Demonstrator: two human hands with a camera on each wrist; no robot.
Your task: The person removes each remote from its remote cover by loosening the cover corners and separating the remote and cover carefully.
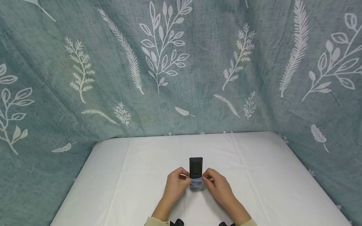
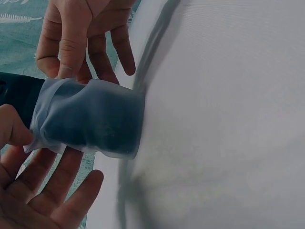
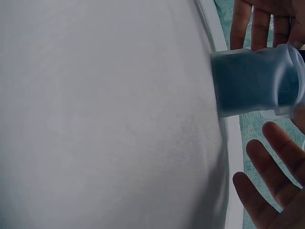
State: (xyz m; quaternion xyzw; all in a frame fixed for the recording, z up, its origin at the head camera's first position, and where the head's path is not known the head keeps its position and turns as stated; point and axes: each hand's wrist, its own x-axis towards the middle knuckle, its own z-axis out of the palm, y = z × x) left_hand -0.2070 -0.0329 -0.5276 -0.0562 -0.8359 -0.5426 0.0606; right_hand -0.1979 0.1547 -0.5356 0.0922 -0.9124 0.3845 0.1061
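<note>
A black rectangular device with rounded edges stands upright in the head view, its exact kind unclear. Around its lower part is a soft, translucent sleeve, bunched along its upper edge in the left wrist view. My left hand pinches the left side of that edge between thumb and index finger. On the opposite side my right hand pinches the sleeve the same way. The remaining fingers of the left hand spread loosely below the sleeve in that wrist view.
A white cloth with fold creases covers the table. Behind it and along both sides hangs a teal curtain with white leaf patterns. Dark wrist-camera parts show near the sleeve cuffs at the bottom edge.
</note>
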